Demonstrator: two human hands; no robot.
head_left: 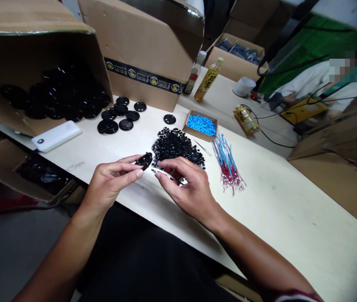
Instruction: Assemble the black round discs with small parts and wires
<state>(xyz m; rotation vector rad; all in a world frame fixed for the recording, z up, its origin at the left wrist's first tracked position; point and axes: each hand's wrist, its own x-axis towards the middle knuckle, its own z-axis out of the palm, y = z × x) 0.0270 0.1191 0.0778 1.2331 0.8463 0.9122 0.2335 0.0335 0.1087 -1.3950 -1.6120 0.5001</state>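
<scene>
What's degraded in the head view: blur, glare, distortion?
Head view: small glare streaks on the glossy black discs in the carton; corners dark, edges stretched; the small black parts merge together; right-hand background soft, partly pixelated.

Here's the pale tabletop (269, 180), with black round discs (126, 124), a white device (56, 136), a pile of small black parts (178, 147), a tray of blue pieces (201, 125) and a wire bundle (229, 163) lying on it!

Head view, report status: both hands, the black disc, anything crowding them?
Left hand pinching black disc. Right hand on thin pale strand beside it. Heap of small black pieces close beyond, partly hidden by right hand.
</scene>
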